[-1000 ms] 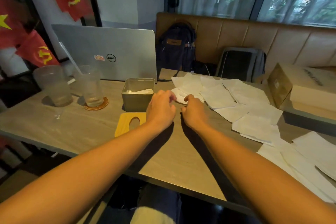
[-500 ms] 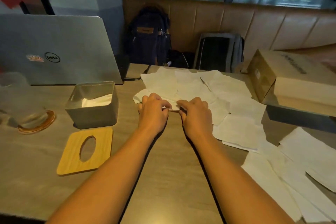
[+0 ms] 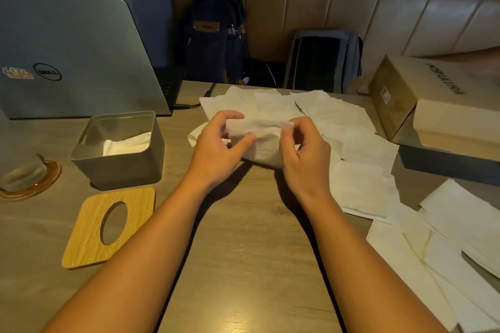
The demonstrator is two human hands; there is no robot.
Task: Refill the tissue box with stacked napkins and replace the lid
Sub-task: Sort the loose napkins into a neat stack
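Pinching one white napkin (image 3: 263, 140) between left hand (image 3: 219, 154) and right hand (image 3: 304, 159), above the worktop (image 3: 243, 238). Beside them, grey tissue box (image 3: 119, 167), lid (image 3: 108, 227) off.

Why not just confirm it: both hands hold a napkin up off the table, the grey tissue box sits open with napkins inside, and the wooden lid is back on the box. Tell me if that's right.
Not quite. The head view shows the wooden lid lying flat on the table, in front of the grey tissue box, not on it. The rest holds: the left hand and right hand hold a napkin up, and the box is open with napkins inside.
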